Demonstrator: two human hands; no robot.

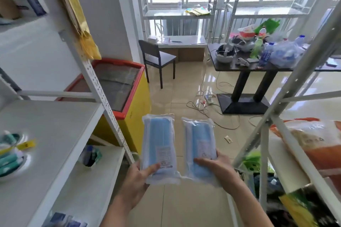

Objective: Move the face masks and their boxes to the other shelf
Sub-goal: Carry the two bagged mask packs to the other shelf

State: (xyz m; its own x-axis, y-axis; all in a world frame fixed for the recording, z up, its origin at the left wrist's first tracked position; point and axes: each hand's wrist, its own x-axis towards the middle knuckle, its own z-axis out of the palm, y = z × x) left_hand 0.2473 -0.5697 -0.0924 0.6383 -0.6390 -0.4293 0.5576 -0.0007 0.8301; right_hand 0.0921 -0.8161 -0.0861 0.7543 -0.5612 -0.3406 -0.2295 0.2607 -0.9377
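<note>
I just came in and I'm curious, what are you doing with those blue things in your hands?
A person is carrying two clear plastic packs of blue face masks, one in each hand. The left hand grips the left pack by its bottom end, and the right hand grips the right pack the same way. They are held out over the tiled floor, between a white shelf on the left and another shelf on the right. Neither pack is on a shelf yet.

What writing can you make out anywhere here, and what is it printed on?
Nothing can be read.
Left mask pack: white label, print too blurred.
Right mask pack: white label, too blurred.
Orange bag on the right shelf: large letters, smeared.
Yellow tag: dark marks, unreadable.
</note>
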